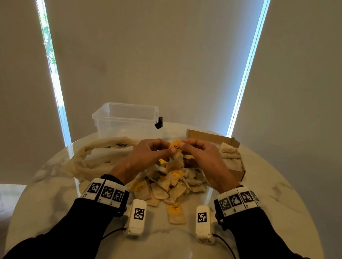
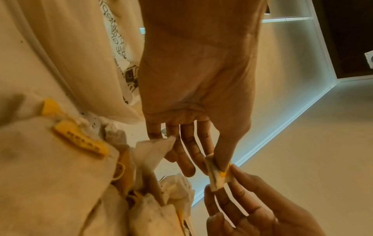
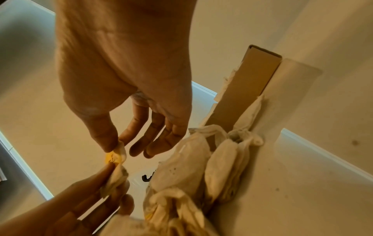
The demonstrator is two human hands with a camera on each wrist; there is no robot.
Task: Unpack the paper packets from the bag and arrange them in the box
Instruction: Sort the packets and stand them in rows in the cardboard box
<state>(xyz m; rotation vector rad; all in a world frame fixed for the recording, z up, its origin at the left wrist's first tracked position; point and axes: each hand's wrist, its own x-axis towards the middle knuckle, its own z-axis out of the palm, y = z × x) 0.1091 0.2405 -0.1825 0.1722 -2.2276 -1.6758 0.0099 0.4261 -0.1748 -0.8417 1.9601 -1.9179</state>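
Both hands hold one tea packet (image 1: pixel 176 155) with a yellow tag above the table's middle. My left hand (image 1: pixel 153 150) pinches the packet (image 2: pixel 217 175) between thumb and forefinger, and my right hand (image 1: pixel 195 152) pinches the same packet (image 3: pixel 116 161) from the other side. Below them lies a pile of paper packets (image 1: pixel 171 185) with yellow tags. The cloth bag (image 1: pixel 98 153) lies flat at the left. The cardboard box (image 1: pixel 235 171) stands at the right and holds a few packets (image 1: pixel 231 156).
A clear plastic tub (image 1: pixel 125 118) with a black latch stands at the back left. The round marble table (image 1: pixel 272 212) ends close behind the tub and the box. Blinds hang behind the table.
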